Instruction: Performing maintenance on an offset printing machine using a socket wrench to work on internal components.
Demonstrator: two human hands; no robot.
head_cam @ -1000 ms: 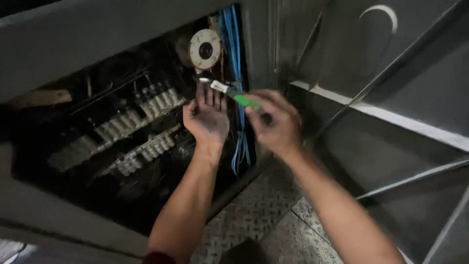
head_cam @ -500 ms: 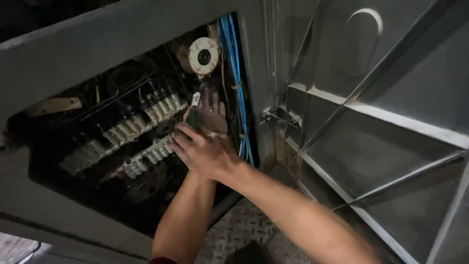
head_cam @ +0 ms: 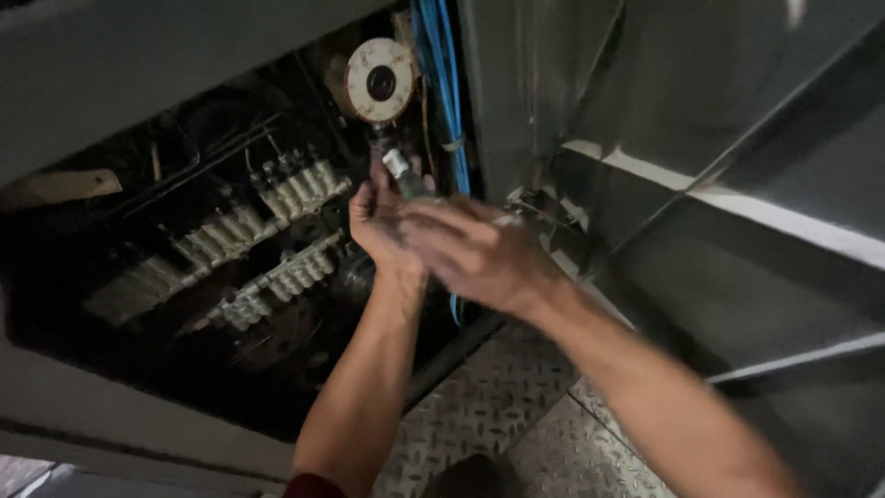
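Just below the round dial [head_cam: 380, 81], the left hand [head_cam: 383, 221] is closing its grip around a slim metal-tipped tool [head_cam: 402, 172], while the right hand [head_cam: 475, 254], blurred, is overlapping it, grip unclear, beside the blue cables [head_cam: 442, 83].

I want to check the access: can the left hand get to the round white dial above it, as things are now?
Probably yes. The left hand is inside the open panel, just below the round white dial, holding a small tool that points up at it; nothing visible lies between them.

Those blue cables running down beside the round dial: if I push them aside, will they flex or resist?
The blue cables look thin and hang in a loose bundle, so they would probably flex. A tie seems to bind them, so they would likely shift together. The left hand is beside them.
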